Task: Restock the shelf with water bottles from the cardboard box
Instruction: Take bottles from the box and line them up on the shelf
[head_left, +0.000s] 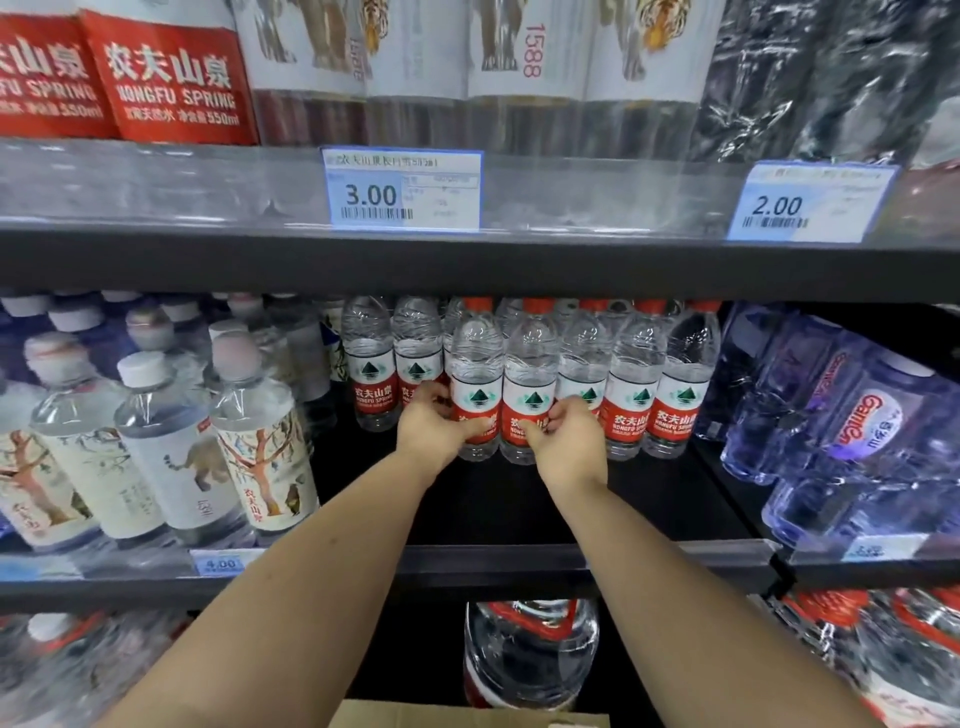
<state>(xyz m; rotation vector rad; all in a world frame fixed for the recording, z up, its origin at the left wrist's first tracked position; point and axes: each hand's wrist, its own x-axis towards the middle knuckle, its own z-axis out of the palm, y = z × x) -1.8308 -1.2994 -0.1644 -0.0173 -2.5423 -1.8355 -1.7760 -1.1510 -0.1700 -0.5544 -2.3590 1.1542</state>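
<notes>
Shelf (519, 512) is crowded at 12 o'clock; your left hand (441, 428) and right hand (569, 444), each gripping a Nongfu Spring bottle (477, 364), could knock the row behind (631, 384) over.

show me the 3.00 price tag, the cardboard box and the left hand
3.00 price tag (371, 195), head view, on the printed price.
cardboard box (441, 716), head view, on its top flap at the frame's bottom edge.
left hand (434, 431), head view, on the back of the hand.
</notes>
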